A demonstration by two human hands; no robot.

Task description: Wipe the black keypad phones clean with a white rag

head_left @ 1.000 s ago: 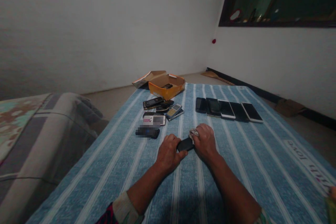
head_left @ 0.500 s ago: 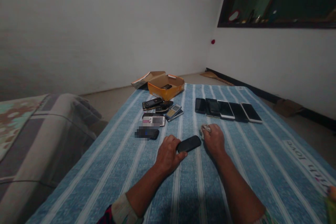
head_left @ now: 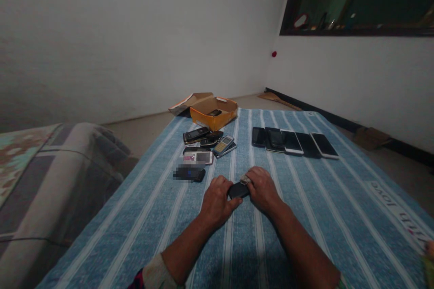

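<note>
A dark mobile phone (head_left: 238, 191) lies between my two hands over the blue striped cloth (head_left: 190, 235). My left hand (head_left: 219, 201) grips its left end, fingers above and thumb along the near edge. Closed round a bunched, pale cloth rag (head_left: 245, 180), my right hand (head_left: 262, 189) presses on the phone's right end and covers it. Ahead and to the left is a loose group of older phones, among them a white one (head_left: 203, 158) and a keypad phone (head_left: 224, 145).
Smartphones lie in a row at the right, including a white-edged one (head_left: 324, 145). An opened orange cardboard box (head_left: 217, 122) at the far end holds a dark phone (head_left: 214, 112). A cloth-covered piece of furniture (head_left: 77, 167) stands left. A window (head_left: 359, 0) is on the right wall.
My right hand has moved left with the rag, from beside the phone onto its right end. My left hand keeps its hold on the phone.
</note>
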